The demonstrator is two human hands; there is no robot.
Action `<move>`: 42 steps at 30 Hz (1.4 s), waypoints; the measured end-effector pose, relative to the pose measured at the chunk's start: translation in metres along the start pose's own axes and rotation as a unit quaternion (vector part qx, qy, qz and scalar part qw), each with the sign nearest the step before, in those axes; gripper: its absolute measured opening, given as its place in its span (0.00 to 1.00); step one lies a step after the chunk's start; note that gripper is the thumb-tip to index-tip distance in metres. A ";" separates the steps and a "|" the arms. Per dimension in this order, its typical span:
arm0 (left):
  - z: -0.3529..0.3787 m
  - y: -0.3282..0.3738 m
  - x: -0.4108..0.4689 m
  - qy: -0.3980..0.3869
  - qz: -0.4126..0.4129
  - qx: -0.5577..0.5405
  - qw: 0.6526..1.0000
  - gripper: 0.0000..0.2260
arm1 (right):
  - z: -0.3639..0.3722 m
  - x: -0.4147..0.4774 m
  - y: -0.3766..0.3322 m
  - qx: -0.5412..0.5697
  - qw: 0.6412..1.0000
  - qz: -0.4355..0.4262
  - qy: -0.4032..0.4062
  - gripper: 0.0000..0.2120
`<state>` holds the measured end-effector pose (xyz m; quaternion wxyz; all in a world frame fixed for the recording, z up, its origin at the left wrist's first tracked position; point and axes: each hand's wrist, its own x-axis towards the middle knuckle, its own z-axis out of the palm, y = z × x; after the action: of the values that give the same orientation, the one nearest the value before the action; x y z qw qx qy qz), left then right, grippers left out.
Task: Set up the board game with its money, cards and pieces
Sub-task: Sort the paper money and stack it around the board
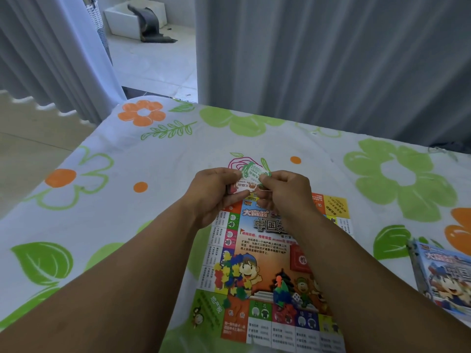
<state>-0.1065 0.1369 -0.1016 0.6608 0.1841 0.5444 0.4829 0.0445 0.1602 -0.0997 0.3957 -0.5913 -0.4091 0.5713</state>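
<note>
Above the flowered sheet (178, 149), fingers (225, 173) of left hand (212, 193) and right hand (286, 192) pinch the play money (251, 173)

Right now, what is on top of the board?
On the board: a heap of coloured pieces, a smaller heap and a white die. The right forearm covers part of its right side; what lies beneath cannot be seen.

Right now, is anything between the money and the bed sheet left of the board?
Nothing visible. The money is held above the far edge of the board; the sheet left of it shows only its flower print.
</note>
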 end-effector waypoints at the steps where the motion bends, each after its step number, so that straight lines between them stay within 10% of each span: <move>1: -0.001 0.000 0.000 0.006 -0.002 0.002 1.000 0.08 | 0.000 0.002 0.000 0.005 1.000 0.004 0.000 0.03; 23: -0.039 0.004 0.009 0.165 0.007 -0.041 0.985 0.06 | 0.020 0.026 0.015 -0.151 0.988 0.023 -0.018 0.07; 42: 0.000 0.001 0.002 0.040 -0.010 0.026 0.999 0.06 | -0.003 0.011 -0.001 -0.152 0.984 -0.074 -0.059 0.07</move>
<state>-0.1069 0.1390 -0.1022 0.6384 0.1761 0.5847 0.4686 0.0473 0.1707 -0.1025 0.3177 -0.5782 -0.5562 0.5053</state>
